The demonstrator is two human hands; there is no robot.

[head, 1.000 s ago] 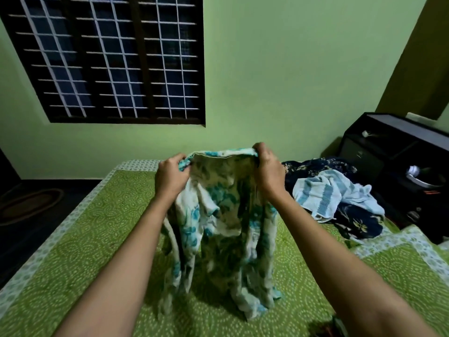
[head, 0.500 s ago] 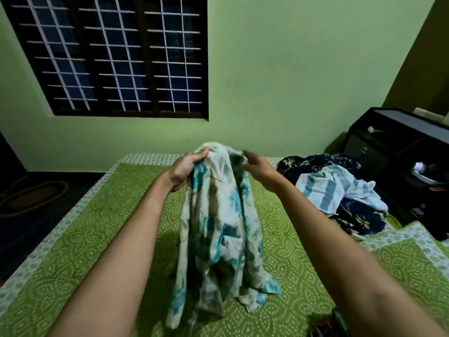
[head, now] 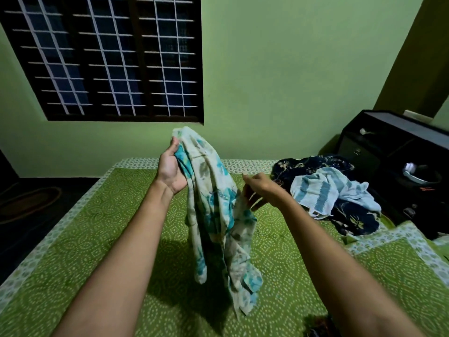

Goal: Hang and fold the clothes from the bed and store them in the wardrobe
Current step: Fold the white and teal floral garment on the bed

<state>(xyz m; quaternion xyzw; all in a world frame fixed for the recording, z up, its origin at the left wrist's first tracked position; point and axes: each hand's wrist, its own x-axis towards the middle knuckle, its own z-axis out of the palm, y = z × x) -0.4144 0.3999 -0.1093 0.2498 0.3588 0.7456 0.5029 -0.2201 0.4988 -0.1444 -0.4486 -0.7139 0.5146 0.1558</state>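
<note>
The left hand (head: 171,170) gripped the top of the teal floral garment (head: 213,215), which hung above the green bedspread (head: 97,239). The right hand (head: 262,190) pinched its side fold. A striped towel (head: 323,190) lay on dark clothes (head: 354,220) to the right.

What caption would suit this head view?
Left hand holds a floral garment above the bed; right hand pinches its edge.

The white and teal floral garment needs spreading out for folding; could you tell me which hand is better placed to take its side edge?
Right, I'd say. The left hand grips the top of the white and teal floral garment and carries it, while the right hand is beside its hanging side edge.
</note>
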